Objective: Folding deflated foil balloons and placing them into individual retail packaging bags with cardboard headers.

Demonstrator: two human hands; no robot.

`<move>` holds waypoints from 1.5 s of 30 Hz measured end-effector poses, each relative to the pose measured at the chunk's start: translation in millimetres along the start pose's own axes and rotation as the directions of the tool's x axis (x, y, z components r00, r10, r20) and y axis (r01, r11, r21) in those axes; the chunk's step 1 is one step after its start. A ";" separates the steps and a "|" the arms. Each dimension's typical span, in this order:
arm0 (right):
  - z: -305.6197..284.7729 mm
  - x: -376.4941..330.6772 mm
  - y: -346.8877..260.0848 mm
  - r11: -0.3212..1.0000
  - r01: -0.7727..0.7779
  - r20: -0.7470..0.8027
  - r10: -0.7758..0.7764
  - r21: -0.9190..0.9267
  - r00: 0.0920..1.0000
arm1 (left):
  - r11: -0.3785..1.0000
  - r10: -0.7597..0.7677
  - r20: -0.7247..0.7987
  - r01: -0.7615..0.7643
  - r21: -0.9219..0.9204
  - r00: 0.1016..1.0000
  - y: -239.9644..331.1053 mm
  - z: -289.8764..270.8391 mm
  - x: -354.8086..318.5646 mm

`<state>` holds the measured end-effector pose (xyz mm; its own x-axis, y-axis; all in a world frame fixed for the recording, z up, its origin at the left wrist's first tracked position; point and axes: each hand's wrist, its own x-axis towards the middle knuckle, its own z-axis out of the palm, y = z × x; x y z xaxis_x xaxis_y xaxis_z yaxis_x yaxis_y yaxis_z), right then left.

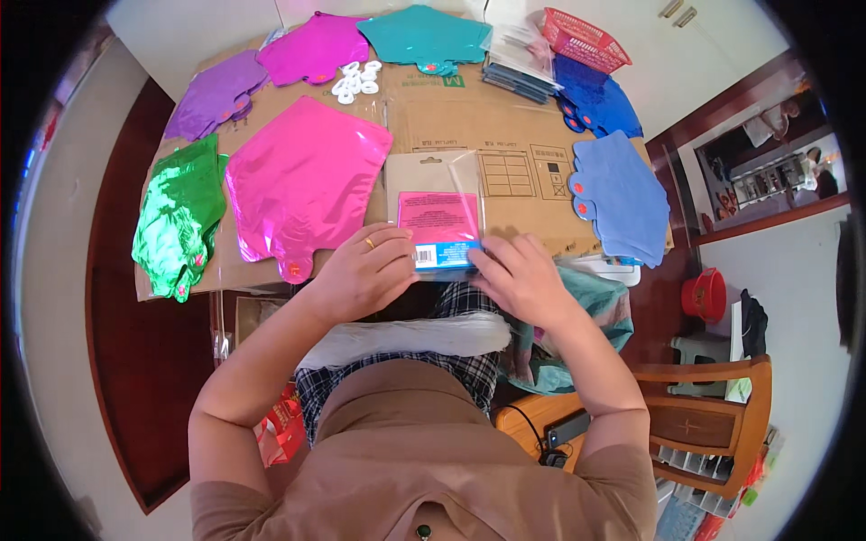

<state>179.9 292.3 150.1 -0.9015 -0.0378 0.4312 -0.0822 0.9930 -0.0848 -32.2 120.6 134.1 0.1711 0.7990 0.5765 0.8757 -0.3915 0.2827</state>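
Clear packet (pixel 439 221) with pink card pinched at its near edge by left hand (pixel 361 270) and right hand (pixel 521 275), laid on cardboard-covered table (pixel 505 126), foil balloons (pixel 302 185) spread around, wooden chair (pixel 713 415) at right, red basket (pixel 585 38) beyond.

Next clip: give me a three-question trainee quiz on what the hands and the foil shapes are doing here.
1. True or false: both hands touch the clear packet with the pink card.
2. Which foil stack lies nearest the left hand? A green B pink C teal
3. Fill in: the right hand rests at the packet's lower ___ corner.

Key:
1. True.
2. B, the pink foil stack.
3. Right.
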 end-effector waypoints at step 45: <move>12.9 34.8 -16.5 0.129 -0.594 0.362 0.683 0.794 0.634 | -0.280 -0.860 0.421 0.422 -0.862 0.290 82.1 49.1 -46.8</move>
<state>144.4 273.1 154.9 -0.7815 0.6141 -0.1101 0.1870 0.0622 -0.9804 53.9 73.5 92.8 -0.5131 0.7602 -0.3986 -0.5620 0.0534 0.8254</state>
